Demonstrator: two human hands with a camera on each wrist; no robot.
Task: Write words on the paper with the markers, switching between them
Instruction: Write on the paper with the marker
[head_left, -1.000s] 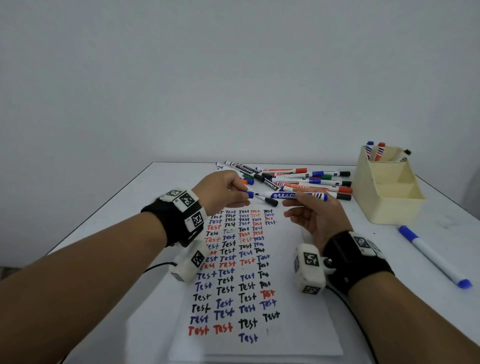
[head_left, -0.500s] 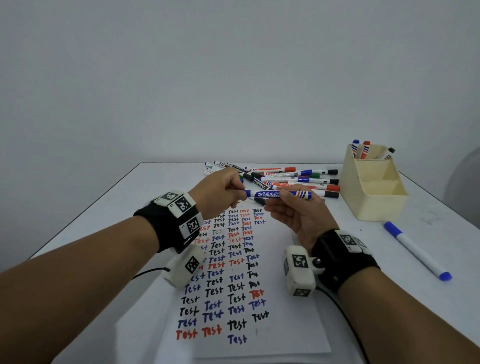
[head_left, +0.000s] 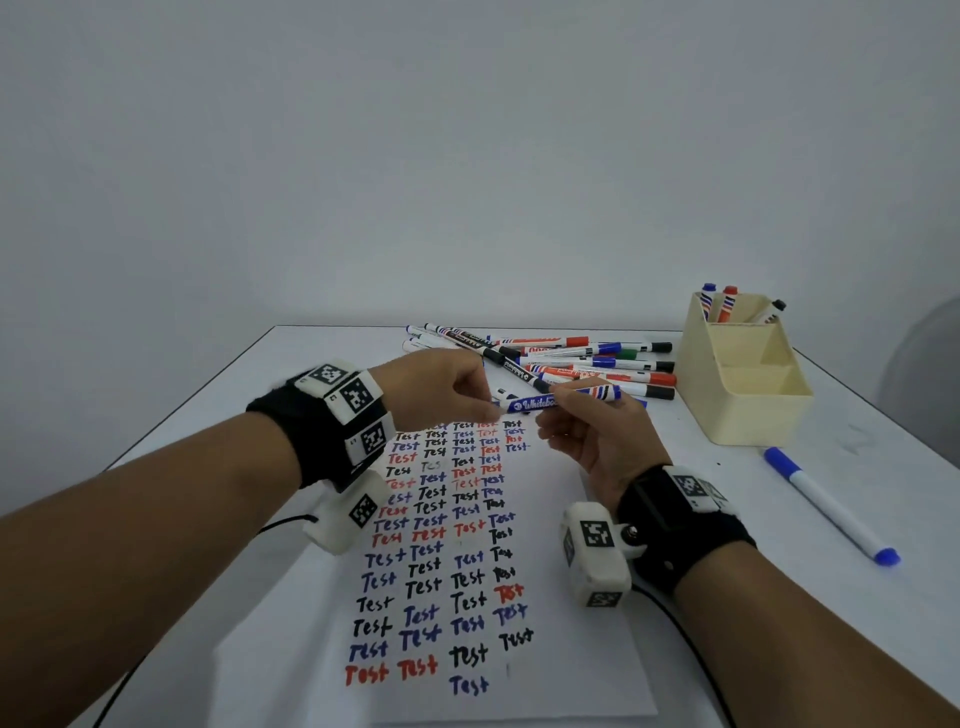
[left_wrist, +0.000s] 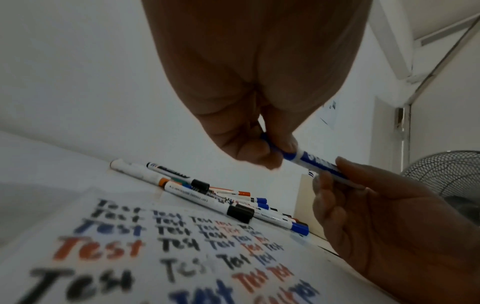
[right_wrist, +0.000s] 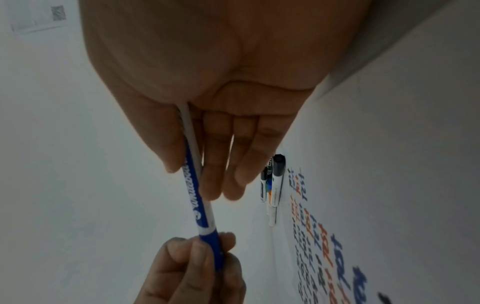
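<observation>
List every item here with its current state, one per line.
blue marker: held level above the paper, cap on
left hand: grips the marker's blue cap
right hand: holds the barrel
paper: flat, covered in rows of "Test"
marker pile: lying capped behind the paper
holder: upright, three markers in the back compartment
loose marker: lying capped

Left hand (head_left: 441, 387) fingers curled pinching, right hand (head_left: 592, 439) fingers gripping, palm up

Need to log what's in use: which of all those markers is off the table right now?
The blue marker, held level above the paper. The left hand pinches its cap end and the right hand its barrel. The others lie on the table or stand in the holder.
</observation>
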